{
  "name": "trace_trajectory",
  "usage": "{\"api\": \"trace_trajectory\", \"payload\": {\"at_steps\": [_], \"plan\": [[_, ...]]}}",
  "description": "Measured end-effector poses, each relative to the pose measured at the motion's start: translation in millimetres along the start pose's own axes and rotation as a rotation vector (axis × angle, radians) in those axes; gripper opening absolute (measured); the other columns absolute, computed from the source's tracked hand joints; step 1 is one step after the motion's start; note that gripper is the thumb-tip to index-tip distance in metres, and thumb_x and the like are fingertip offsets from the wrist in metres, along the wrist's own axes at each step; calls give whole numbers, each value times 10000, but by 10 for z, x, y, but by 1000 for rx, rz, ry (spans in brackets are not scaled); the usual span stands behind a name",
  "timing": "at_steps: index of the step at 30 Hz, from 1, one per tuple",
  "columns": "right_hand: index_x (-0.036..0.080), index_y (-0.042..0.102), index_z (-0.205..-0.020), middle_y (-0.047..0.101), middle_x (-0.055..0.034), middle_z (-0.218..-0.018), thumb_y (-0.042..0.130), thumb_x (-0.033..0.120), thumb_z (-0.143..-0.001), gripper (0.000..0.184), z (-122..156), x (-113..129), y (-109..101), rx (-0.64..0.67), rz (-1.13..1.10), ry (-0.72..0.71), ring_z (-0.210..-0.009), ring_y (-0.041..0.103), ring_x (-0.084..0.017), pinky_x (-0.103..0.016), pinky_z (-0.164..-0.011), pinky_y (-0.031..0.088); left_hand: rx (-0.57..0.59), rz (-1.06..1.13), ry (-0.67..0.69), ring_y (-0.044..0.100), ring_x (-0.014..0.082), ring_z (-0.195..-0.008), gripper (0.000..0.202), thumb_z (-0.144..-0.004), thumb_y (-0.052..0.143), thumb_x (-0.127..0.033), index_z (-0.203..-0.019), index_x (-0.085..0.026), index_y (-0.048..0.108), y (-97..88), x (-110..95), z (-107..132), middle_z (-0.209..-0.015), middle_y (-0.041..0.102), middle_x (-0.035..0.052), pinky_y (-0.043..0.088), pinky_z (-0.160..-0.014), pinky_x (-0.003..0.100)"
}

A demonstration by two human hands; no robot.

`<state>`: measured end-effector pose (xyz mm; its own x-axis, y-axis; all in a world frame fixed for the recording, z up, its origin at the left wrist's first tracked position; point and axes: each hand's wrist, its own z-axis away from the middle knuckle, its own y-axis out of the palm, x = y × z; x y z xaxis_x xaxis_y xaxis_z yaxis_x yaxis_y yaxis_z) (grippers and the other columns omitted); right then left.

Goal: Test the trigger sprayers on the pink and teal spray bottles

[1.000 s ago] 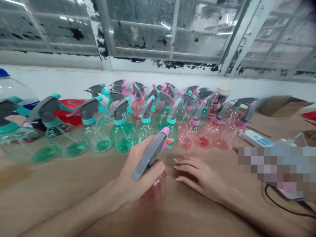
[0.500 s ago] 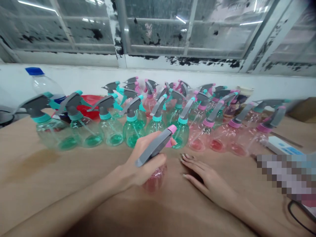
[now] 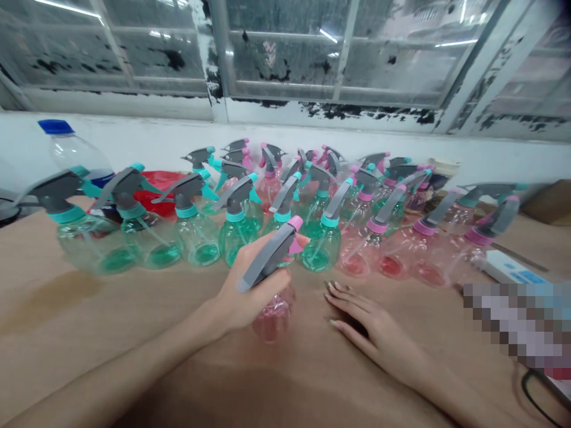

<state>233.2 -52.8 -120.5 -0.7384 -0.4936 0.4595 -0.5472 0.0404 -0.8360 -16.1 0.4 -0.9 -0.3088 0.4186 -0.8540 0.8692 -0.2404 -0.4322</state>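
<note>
My left hand is wrapped around the neck of a pink spray bottle with a grey head and pink nozzle. The nozzle points up and away to the right; part of the bottle is covered by my fingers. Palm down on the table, my right hand holds nothing, its fingers stretched out and slightly apart. Just beyond my hands stands a front row of spray bottles: several green ones with turquoise collars, then pink ones to the right.
More spray bottles crowd behind the front row, against the wall. A large clear bottle with a blue cap and a red bag are at the back left. At right lie a white-and-blue box, a pixelated patch and a black cable.
My left hand has shifted slightly left with the pink spray bottle. The right hand stays flat in nearly the same spot.
</note>
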Motion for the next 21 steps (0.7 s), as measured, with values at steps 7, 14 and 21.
{"api": "trace_trajectory", "payload": {"at_steps": [7,14,21], "plan": [[267,545,-1361,539,-67,-1421,537,363,-948,424,2,3,2,9,-2,16,-1325,476,-265,-514,-1102,395,156,26,25,649,214,-806,523,-702,511,-222,-1211,-258,629,-17,5,-30,-876,691,-1,542,-765,359],[287,528,-1375,538,-59,-1421,544,348,-945,435,8,11,-8,-1,-17,15,-1325,474,-268,-522,-1098,398,162,94,-4,659,242,-927,547,-724,517,-193,-1256,-274,612,-40,-10,-19,-1068,704,7,539,-742,340],[278,535,-1368,537,-62,-1421,535,355,-949,426,-1,16,-22,12,-3,22,-1328,472,-268,-531,-1093,403,165,116,8,655,219,-909,525,-727,523,-171,-1235,-248,629,-31,-12,-22,-1112,694,9,516,-772,331]]}}
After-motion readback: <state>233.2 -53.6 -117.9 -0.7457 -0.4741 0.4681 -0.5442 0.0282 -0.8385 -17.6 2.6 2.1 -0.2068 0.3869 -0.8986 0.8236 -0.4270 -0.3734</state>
